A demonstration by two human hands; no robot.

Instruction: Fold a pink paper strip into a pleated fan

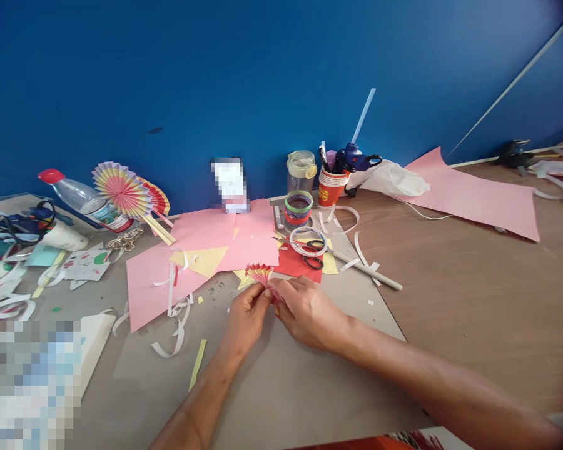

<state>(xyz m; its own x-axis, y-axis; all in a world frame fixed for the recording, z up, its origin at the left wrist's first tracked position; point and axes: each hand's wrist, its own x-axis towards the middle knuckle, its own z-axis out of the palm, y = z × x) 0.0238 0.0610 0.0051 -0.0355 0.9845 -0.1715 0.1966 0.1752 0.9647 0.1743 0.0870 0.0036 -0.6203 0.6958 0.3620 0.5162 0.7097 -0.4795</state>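
Both my hands pinch a small pleated paper fan (259,271), banded red, yellow and pink, above the grey mat (309,387). My left hand (249,315) grips its lower left part, thumb and fingers closed. From the right, my right hand (309,311) closes over its other side and hides much of the paper. Just beyond the hands lie a red paper sheet (288,261), black-handled scissors (315,262) and a roll of white tape (300,234). Pink paper sheets (152,294) with a yellow piece (206,259) spread to the left.
Finished folded fans (122,190) lean by a red-capped bottle (82,197) at the back left. A jar with coloured tape rolls (298,209), a red paper cup of tools (332,187) and a white stick (370,269) are right of centre. Paper strips (173,340) litter the mat.
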